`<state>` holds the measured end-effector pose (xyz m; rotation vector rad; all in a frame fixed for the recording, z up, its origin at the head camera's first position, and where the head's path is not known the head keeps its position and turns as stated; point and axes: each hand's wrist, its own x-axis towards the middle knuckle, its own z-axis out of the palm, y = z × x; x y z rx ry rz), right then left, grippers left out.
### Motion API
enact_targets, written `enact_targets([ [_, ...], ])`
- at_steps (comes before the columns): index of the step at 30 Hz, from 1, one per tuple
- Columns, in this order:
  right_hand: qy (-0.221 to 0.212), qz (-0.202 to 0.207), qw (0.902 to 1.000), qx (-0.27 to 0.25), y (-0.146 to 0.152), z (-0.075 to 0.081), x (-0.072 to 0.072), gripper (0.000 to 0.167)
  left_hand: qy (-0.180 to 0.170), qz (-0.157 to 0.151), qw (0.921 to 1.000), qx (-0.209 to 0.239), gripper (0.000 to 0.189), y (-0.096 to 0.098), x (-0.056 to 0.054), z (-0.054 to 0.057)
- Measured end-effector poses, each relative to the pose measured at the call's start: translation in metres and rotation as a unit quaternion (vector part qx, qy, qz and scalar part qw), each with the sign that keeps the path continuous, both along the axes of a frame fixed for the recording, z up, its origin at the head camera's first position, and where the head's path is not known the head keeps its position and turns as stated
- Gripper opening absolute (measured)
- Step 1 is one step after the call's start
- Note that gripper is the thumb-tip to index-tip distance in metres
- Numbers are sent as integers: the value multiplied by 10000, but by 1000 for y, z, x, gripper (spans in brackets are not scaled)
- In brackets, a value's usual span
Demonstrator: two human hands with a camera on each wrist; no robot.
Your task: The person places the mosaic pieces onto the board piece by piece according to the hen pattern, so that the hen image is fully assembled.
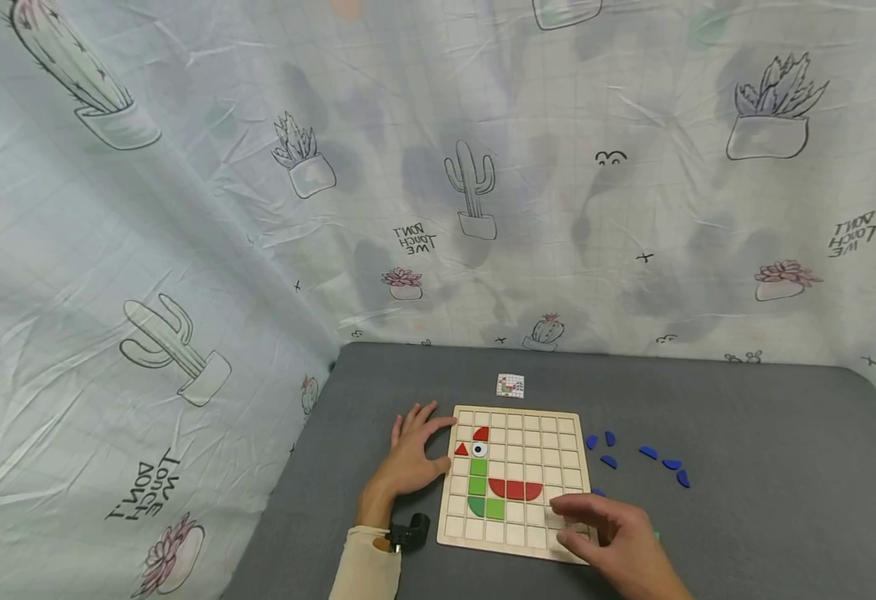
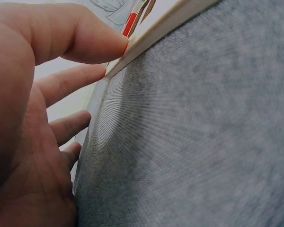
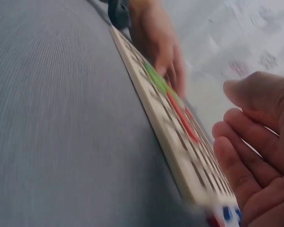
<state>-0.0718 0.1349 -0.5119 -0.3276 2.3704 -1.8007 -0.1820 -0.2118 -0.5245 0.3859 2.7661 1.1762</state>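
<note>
A wooden grid board (image 1: 561, 442) lies on the grey table. Set in its squares are a red quarter-round piece (image 1: 481, 433), a red triangle (image 1: 461, 449), an eye piece (image 1: 479, 449), several green pieces (image 1: 478, 485) and a red row (image 1: 515, 490). With fingers spread, my left hand (image 1: 407, 462) touches the board's left edge with thumb and index finger. My right hand (image 1: 613, 533) is over the board's lower right corner, thumb and index finger apart. Nothing shows between its loosely bent fingers in the right wrist view (image 3: 255, 142).
A small picture card (image 1: 510, 385) lies behind the board. Right of it are several loose blue pieces (image 1: 648, 452); one more blue piece (image 1: 598, 492) and a green bit (image 1: 658, 536) are partly hidden near my right hand. Patterned cloth (image 1: 483, 275) hangs behind the table.
</note>
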Motion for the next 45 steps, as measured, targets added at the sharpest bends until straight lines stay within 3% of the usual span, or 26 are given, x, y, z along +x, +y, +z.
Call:
enact_targets([
  [5, 171, -338, 9993, 13, 29, -4, 10, 37, 11, 0, 10000, -6, 64, -1, 0, -1],
  [11, -193, -1062, 9922, 629, 57, 0, 17, 39, 8, 11, 10000, 9, 64, -1, 0, -3],
  [19, 198, -1452, 9815, 1233, 93, -7, 21, 40, -9, 3, 10000, 42, 64, 0, 0, -1],
  [24, 511, -1389, 9749, 1662, 102, -11, 21, 40, -7, -21, 10000, 7, 65, 0, -1, -1],
  [30, 1171, -1034, 9576, 2421, 109, -16, 13, 41, -99, -11, 10000, -6, 64, 1, -1, 0],
  [36, 2175, -559, 9490, 2212, 110, -23, 2, 48, -76, 17, 10000, -26, 64, 1, -1, -1],
  [45, 2486, -361, 9435, 2161, 108, -27, -3, 50, -65, -12, 10000, -5, 65, 1, -2, -2],
])
